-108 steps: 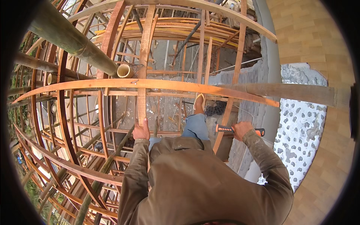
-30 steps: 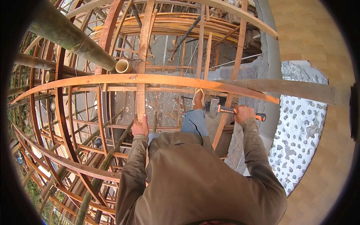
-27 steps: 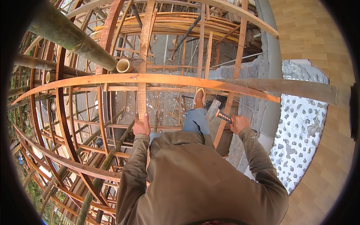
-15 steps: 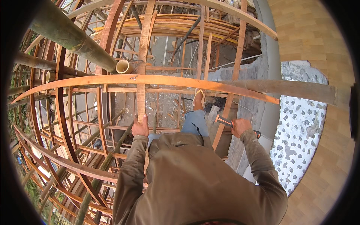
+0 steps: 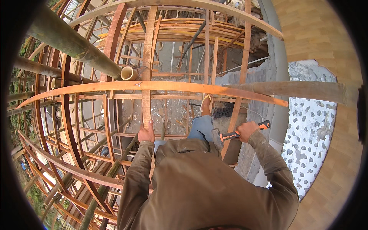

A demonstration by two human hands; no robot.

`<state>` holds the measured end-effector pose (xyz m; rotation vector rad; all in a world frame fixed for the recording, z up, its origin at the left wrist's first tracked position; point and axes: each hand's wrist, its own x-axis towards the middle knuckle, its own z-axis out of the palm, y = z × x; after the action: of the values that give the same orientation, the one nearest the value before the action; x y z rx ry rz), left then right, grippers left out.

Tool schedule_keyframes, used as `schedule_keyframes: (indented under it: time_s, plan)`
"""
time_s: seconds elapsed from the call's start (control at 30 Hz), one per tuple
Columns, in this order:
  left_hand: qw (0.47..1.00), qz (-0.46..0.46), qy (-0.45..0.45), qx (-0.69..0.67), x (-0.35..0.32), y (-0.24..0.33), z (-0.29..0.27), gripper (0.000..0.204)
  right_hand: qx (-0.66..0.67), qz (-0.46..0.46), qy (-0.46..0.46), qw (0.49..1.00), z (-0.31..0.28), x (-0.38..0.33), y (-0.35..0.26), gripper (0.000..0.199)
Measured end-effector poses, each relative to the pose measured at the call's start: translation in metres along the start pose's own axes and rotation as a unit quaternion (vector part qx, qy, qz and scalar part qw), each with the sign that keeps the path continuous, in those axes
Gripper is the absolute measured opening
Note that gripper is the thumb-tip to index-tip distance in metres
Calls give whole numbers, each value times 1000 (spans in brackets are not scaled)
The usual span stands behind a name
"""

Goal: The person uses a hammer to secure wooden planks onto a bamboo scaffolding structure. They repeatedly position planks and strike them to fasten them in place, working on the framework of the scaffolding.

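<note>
My right hand (image 5: 248, 131) is wrapped around a hammer (image 5: 231, 135) with an orange and black handle. Its grey metal head (image 5: 217, 138) points left, close to the front of my brown jacket. On the left, my left hand (image 5: 146, 133) grips a long wooden plank (image 5: 147, 57), thumb lying along its face. That plank runs away from me and meets a crosswise orange-brown board (image 5: 176, 86). A bent nail (image 5: 138, 85) stands out of the board near where the two cross.
Bamboo poles (image 5: 80, 44) and a lattice of timber (image 5: 90, 174) fill the left side. Stacked wooden strips (image 5: 176, 30) lie at the far side. A rough concrete wall edge (image 5: 279, 73) runs along the right, beside a white patch with grey spots (image 5: 306, 142). My sandalled foot (image 5: 206, 103) is below.
The hammer has swung round in my right hand, so its head now shows on the left and the handle end has risen. My left hand stays on the plank.
</note>
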<state>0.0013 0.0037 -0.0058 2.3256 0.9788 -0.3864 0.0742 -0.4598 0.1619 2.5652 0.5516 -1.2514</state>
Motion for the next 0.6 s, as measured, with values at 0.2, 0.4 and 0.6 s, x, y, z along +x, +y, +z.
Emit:
schedule_keyframes:
  time_s: [0.2,0.4,0.6]
  plan:
    - [999,-17,-26,-11,-3,0,-1,79,82,114,139,980,-15,18,9,17]
    - [1000,-2,-11,0,1,-3,3,75,-9,7,-8,1000,-5,-1,-5,18]
    - [999,3,2,-37,-1,-3,4,73,98,108,187,971,-22,15,14,20]
